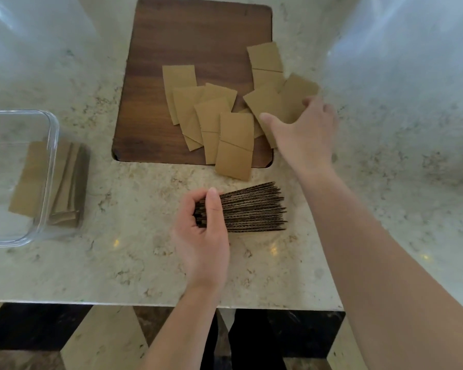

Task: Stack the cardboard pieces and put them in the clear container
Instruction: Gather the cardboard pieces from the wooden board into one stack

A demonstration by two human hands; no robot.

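Several loose tan cardboard pieces [211,113] lie scattered over a dark wooden board [187,49] at the centre. My right hand [302,137] reaches onto the board's right edge, thumb and fingers closed around one or two pieces [281,102] there. My left hand [203,225] grips the left end of a thick stack of cardboard [254,209], held on edge on the counter in front of the board. The clear container [48,166] sits at the far left with cardboard pieces [30,177] inside.
The counter is pale speckled stone [118,249], its front edge near the bottom of the view. Shiny reflections spread across the far left and far right corners. The container is cut off by the left frame edge.
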